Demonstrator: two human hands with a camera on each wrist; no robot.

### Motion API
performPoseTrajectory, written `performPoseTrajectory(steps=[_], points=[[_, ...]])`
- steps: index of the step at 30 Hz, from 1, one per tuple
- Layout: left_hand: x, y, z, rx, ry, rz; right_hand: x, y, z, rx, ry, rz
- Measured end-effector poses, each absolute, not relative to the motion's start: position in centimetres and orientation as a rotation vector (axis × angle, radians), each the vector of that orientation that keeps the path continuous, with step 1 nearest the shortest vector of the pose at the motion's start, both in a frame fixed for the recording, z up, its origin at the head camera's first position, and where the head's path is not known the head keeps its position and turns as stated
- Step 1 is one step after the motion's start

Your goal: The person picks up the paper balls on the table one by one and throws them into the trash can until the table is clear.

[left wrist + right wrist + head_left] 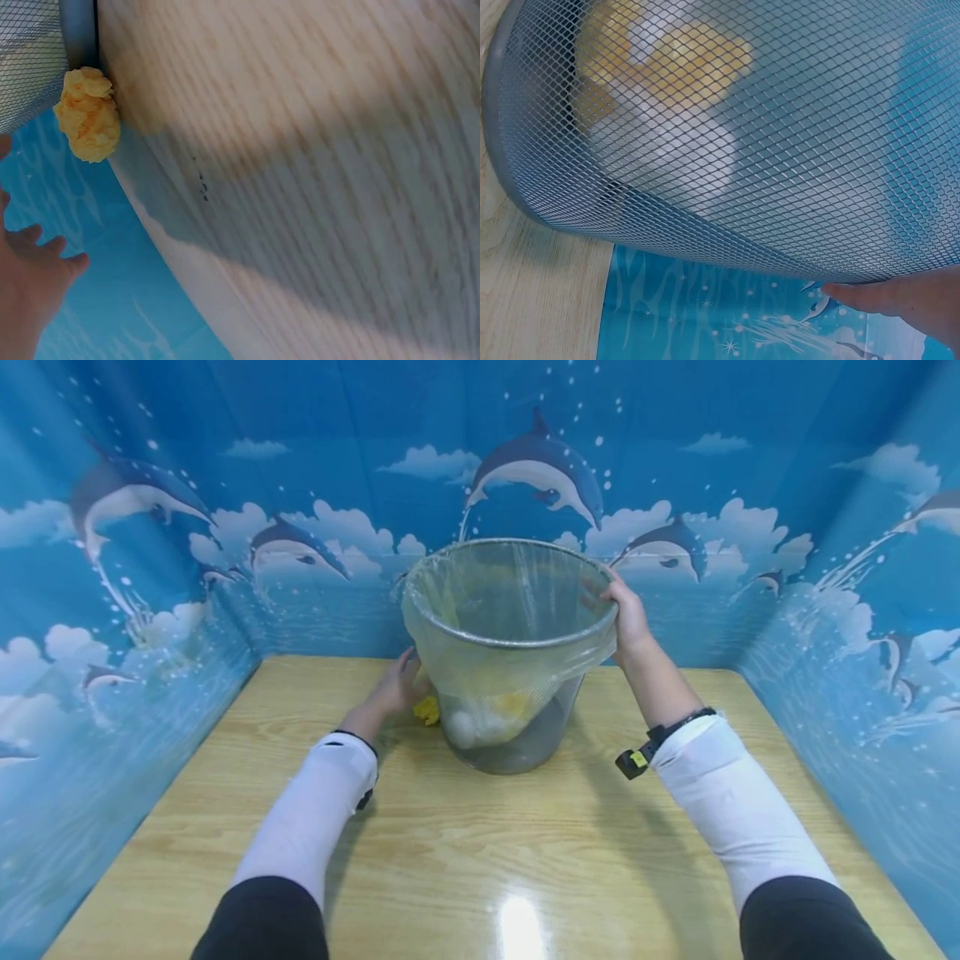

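A grey mesh wastebasket stands toward the back of the table, lined with a thin translucent bag folded over its rim. Through the mesh, crumpled yellow paper and crumpled white paper show inside the bag. My right hand grips the basket's rim on the right, fingers over the edge. At the basket's left side, my left hand has its fingers spread, holding nothing visible. A crumpled yellow paper ball lies by the basket's base, near the left hand but apart from it in the left wrist view.
The wooden table reaches back to a blue dolphin-print curtain, which also hangs along both sides. Small dark marks dot the tabletop.
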State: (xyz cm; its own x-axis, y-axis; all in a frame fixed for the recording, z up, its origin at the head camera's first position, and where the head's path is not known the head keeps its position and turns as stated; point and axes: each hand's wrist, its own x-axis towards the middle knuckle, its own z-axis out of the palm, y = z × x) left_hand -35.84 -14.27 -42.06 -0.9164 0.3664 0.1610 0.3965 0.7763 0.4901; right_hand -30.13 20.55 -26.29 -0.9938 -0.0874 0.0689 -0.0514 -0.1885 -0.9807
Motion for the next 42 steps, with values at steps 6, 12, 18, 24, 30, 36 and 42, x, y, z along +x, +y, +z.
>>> performPoseTrajectory(steps=[6, 12, 18, 24, 30, 36, 42], points=[[-35.5, -14.0, -42.5, -0.71, -2.998, -0.836, -30.1, 20.6, -26.3, -0.162, 1.966, -2.412], [-34.8, -14.0, -43.3, -0.775, -3.092, -0.868, -30.1, 20.7, -26.3, -0.154, 1.968, -2.405], [-33.9, -13.6, -44.0, -0.84, -3.104, -0.822, -29.9, 20.8, -26.4, -0.141, 2.009, -2.366], [-33.4, -13.6, -44.4, -0.912, -3.114, -0.774, -29.7, 20.9, -26.5, -0.127, 2.028, -2.347], [-33.1, -14.2, -44.9, -0.974, -3.046, -0.706, -29.9, 20.8, -26.6, -0.13, 2.014, -2.357], [-33.1, -15.1, -45.1, -0.97, -3.004, -0.693, -29.9, 20.6, -26.4, -0.155, 2.021, -2.361], [-33.0, -15.4, -44.8, -0.978, -2.988, -0.665, -30.1, 20.6, -26.3, -0.126, 2.058, -2.345]])
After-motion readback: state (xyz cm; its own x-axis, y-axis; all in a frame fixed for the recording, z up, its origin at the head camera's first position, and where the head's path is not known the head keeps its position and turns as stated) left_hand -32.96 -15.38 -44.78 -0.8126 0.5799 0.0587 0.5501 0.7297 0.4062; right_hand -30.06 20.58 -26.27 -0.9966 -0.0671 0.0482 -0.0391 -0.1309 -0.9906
